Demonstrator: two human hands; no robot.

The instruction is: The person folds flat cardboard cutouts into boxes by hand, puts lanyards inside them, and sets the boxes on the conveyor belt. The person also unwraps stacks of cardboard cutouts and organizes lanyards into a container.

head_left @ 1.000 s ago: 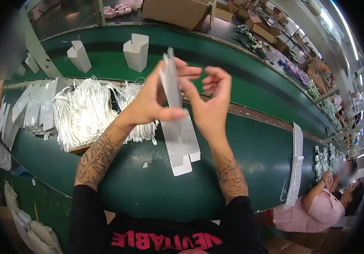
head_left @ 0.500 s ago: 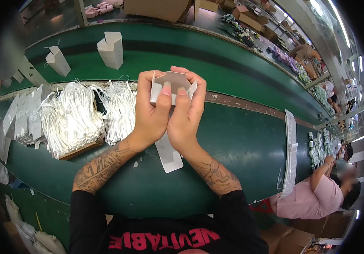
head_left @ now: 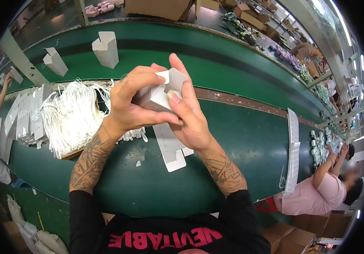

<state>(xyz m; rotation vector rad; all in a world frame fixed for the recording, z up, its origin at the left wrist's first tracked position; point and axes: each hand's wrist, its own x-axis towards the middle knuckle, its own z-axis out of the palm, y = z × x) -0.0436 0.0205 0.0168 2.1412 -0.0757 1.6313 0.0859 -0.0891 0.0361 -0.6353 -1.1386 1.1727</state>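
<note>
A small white carton [head_left: 158,96] with raised flaps is held between my two hands above the green bench. My left hand [head_left: 129,99] wraps round its left side, fingers over the top edge and thumb along the bottom. From the right, my right hand [head_left: 192,116] grips it with the thumb against the open end; its index finger points upward. Below my hands lies a flat, unfolded white carton [head_left: 171,146] on the bench. To the left, a big bundle of white cords [head_left: 74,116] overflows a cardboard box.
Two open white cartons [head_left: 106,50] stand on the green conveyor [head_left: 148,46] beyond. Stacked flat cartons [head_left: 27,114] sit at the left, a long white stack [head_left: 292,148] at the right. Co-workers are at both sides, one in a pink shirt [head_left: 313,190].
The carton has turned and tilted in my hands. My left hand has shifted left round its side, and my right thumb has moved at the opening. A co-worker's arm at the left reaches up.
</note>
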